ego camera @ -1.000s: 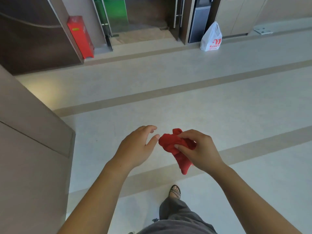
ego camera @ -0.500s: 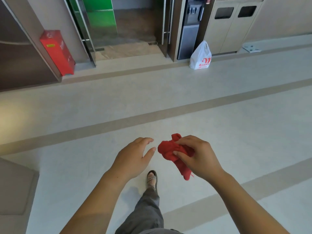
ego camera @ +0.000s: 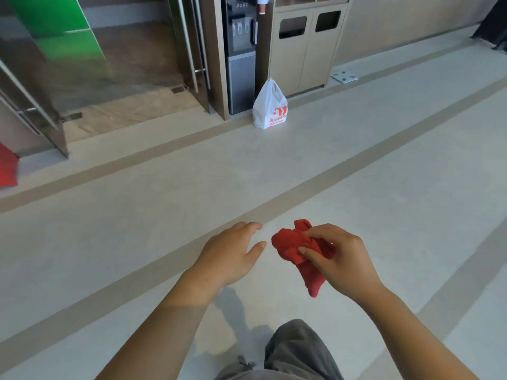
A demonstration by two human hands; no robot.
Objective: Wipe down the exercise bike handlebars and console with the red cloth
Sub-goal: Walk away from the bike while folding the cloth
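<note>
Item: red cloth (ego camera: 297, 252), bunched, held in mid-air at lower centre of the frame, one tail hanging below the right hand (ego camera: 338, 256). Right-hand fingers (ego camera: 307, 252) pinch the wad between thumb and forefingers. Left hand (ego camera: 229, 255): empty, palm down, fingers loosely spread, just beside the cloth and not touching it. Floor (ego camera: 356, 174): pale with darker bands. Upper centre: white plastic bag (ego camera: 270, 106) standing against a water dispenser (ego camera: 240, 50), twin-slot bin cabinet (ego camera: 307, 48) to its right. Exercise bike: not in view. Step in hand, by judgement: readying the cloth while carrying it. Advice: bring the left hand in, shake the wad open, fold it to a flat pad, tuck the loose tail away.
</note>
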